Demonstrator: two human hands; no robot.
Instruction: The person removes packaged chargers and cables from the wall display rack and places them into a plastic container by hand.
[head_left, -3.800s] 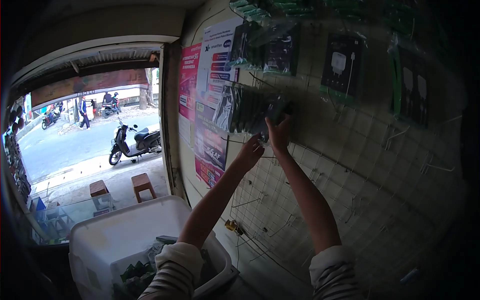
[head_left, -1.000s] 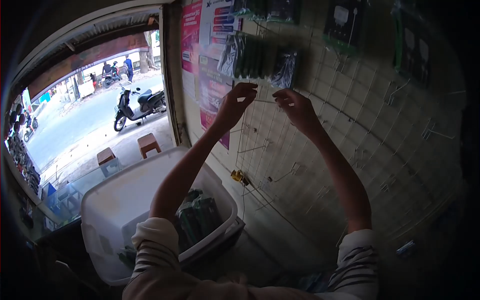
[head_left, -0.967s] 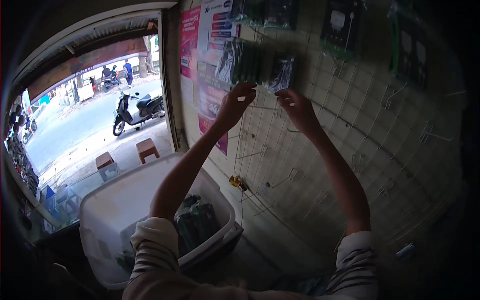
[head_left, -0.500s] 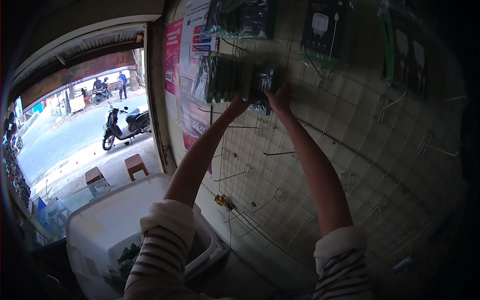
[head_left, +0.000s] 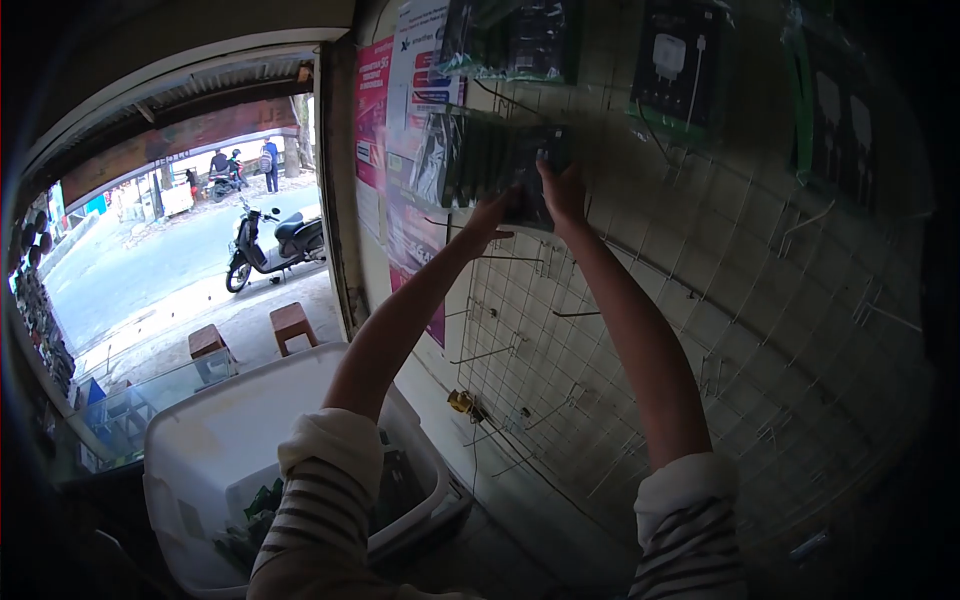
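Note:
Both arms reach up to a wire grid on the wall. My right hand (head_left: 564, 198) grips the right side of a dark flat packet (head_left: 530, 180), its thumb on the front face. At the lower left of the same packet, my left hand (head_left: 488, 222) is closed on its edge, with some fingers hidden in shadow. Just left of it hangs a row of similar plastic-wrapped packets (head_left: 450, 160), close together. What is printed on the held packet is too dark to read.
More packets (head_left: 510, 40) hang above, and charger packs (head_left: 675, 65) hang to the right. Bare hooks stick out from the wire grid (head_left: 640, 310). Below left, a white plastic tub (head_left: 200, 420) holds green-wrapped items (head_left: 262, 500). A scooter (head_left: 275, 240) stands outside the doorway.
The view has shifted, so the scene sits slightly right and lower. The packet in my hands has turned, its glare gone, and sits against the hanging row. My left hand's fingers have shifted under its edge.

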